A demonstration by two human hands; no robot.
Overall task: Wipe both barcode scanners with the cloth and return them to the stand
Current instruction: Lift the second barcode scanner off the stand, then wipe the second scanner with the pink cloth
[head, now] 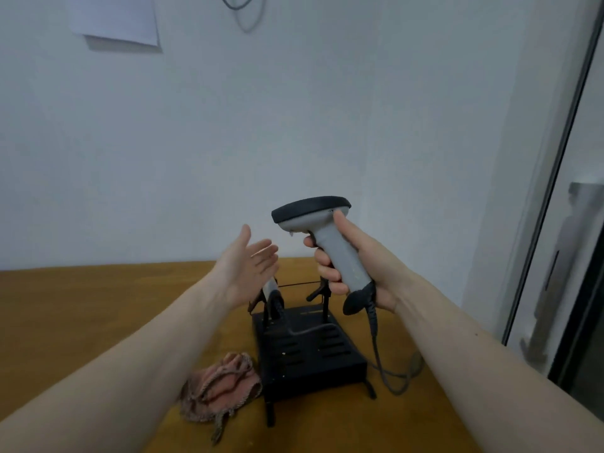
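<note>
The right hand (356,266) has its grip clamped around the grey handle of a barcode scanner (322,240), thumb laid up the back of the handle and fingers curled around the front, holding it upright just right of the frame's centre with its dark head tilted toward the left. A dark cable (380,361) leaves the bottom of the handle, hangs down past the wrist and loops onto the tabletop (98,305) at lower right. The left hand (248,266) floats just left of the scanner, apart from it, palm turned toward it, fingers straight and spread, its grip apart and holding nothing. Both bare forearms reach in from the bottom corners of the frame. Below the hands, at lower centre, a black stand (304,351) with a slotted base sits on the brown tabletop; its right cradle arm shows bare. The second scanner (271,289) rests in the left cradle, but the left hand covers most of it, so only a bit of its grey handle and dark cord can be made out. A crumpled pinkish cloth (222,387) lies on the tabletop touching the stand's left front corner. At the upper left a sheet of paper (114,18) hangs on the pale wall, cut off by the frame's top edge.
</note>
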